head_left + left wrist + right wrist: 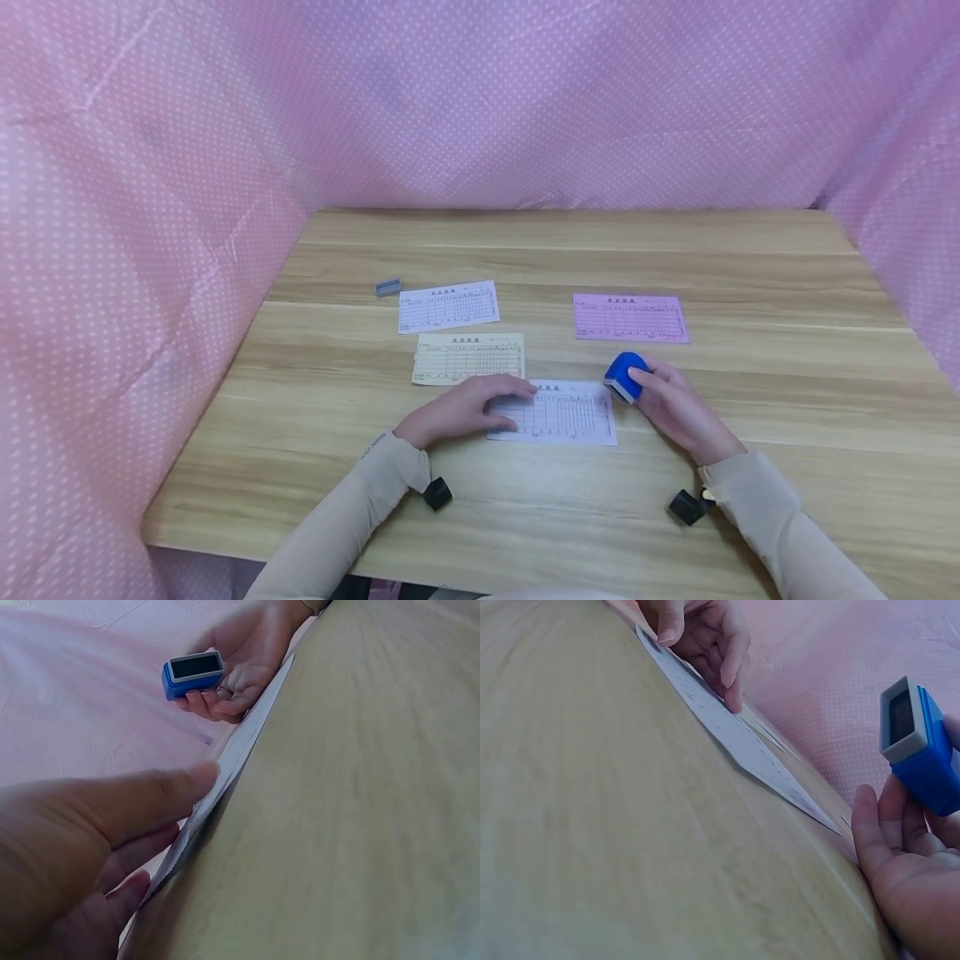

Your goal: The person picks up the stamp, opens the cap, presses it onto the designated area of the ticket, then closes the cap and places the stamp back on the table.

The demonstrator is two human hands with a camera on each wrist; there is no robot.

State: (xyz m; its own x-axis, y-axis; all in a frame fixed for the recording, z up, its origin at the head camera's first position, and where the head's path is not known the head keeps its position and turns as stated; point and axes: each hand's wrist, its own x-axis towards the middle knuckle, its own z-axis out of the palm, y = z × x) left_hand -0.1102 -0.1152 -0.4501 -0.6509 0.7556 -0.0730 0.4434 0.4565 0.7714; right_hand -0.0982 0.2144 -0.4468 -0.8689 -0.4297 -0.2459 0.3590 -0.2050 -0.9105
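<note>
Blue stamp (621, 377) in right hand (678, 410), left hand (467, 408) on white slip (572, 417)

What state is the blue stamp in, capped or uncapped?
Uncapped: both wrist views show the blue stamp with its dark printing face exposed, no cap over it.

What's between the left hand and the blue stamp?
White printed slip, lying on the wooden table between left hand and blue stamp; shows in the head view.
</note>
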